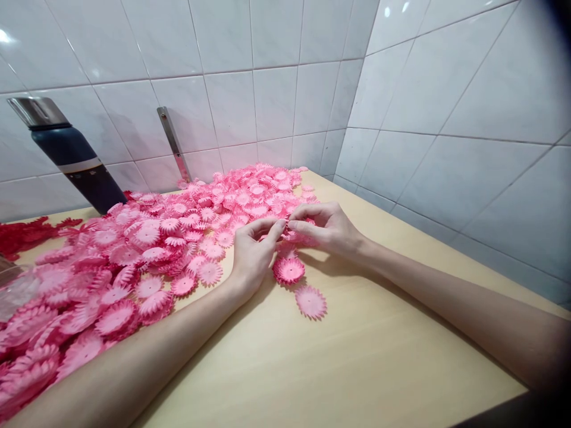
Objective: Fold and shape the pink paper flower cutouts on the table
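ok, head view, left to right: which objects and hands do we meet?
Navy bottle with steel cap → metal strip against the tiled wall → left hand → right hand. Left out: the heap of pink scalloped discs, which spans several of these.

Dk. blue btl. w/ steel cap & pale band is seen on table, L side; metal strip seen agst. tiled wall, R of btl.; clear plastic partly shown, L edge.
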`<state>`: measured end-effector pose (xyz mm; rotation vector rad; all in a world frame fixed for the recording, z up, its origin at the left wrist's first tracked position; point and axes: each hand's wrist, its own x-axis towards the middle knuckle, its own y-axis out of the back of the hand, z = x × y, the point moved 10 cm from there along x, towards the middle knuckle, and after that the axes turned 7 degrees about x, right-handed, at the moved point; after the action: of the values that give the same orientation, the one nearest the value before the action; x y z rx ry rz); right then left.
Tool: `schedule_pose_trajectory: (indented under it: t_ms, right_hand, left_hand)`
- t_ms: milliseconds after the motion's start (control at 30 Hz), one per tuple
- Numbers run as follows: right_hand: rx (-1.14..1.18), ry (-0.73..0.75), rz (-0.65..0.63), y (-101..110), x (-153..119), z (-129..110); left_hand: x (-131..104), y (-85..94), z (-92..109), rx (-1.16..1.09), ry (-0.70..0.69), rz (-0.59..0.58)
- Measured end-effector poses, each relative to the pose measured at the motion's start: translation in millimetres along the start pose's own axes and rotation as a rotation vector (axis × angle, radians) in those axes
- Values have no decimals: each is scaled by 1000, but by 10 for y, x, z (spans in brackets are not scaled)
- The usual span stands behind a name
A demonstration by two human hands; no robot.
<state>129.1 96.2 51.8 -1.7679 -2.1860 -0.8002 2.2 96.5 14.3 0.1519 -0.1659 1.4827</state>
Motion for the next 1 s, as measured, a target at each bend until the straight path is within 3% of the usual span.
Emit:
schedule_pose_trajectory:
  t_ms: [167,400,733,1000]
  right_hand:
    - [0,-24,7,-2,-7,10]
    - [-41,96,-34,-30,-3,-85]
    - [-2,-49,39,34,-16,-2]
    - [4,-60,12,20,2,43]
  left_hand:
    - [7,-12,-23,-20,27,-9]
    - [-5,-18,-1,26,10,-17]
    - [6,-15,32,42,-41,-13]
    - [1,-13,-31,-48,20,-6]
